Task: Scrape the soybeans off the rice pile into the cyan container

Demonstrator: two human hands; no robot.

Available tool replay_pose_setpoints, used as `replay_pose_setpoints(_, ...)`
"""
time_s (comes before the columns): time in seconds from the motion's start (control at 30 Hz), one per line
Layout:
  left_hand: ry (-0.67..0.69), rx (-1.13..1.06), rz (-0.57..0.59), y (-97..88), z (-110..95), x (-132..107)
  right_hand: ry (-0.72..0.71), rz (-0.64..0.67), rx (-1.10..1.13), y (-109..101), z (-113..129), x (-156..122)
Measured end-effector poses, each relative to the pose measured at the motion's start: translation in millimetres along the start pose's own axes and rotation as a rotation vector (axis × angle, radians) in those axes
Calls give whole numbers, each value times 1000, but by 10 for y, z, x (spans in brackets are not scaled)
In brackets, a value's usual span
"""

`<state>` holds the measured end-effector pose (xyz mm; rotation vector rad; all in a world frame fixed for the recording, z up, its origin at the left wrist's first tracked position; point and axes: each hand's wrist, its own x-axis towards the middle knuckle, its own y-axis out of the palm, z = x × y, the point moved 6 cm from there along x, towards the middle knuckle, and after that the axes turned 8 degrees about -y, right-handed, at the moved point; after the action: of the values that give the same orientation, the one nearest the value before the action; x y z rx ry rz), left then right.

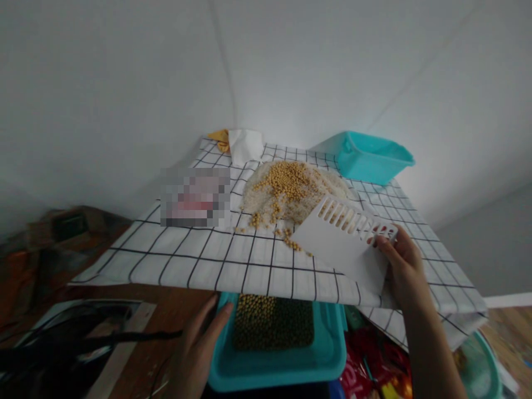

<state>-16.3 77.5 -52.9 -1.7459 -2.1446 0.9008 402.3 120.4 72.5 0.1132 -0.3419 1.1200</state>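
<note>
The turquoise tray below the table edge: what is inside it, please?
Inside the turquoise tray there are yellow beans, mostly on the left, and dark green beans. The checked tablecloth hides its far end, and what lies beneath the top layer cannot be seen.

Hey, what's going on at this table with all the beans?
A person is working with bare hands. The right hand grips a white slotted sheet by its end, tilted beside a heap of pale grain topped with yellow beans, some scattered on the checked cloth. The left hand is at the left edge of a teal basin below the table edge, which holds yellowish and dark green beans. Another teal tub stands at the back right.
</note>
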Motion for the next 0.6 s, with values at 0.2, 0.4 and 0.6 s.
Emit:
replay_pose_setpoints(0.2,-9,-110,19,-59,-282,-53,-44,-48,9,-39,14,3)
replay_pose_setpoints(0.4,-5,-149,-31,-56,-393,-90,-26,-100,24,-42,46,29)
replay_pose_setpoints(0.6,-52,-118,61,2,-258,-85,-87,-364,27,-365,133,-232)
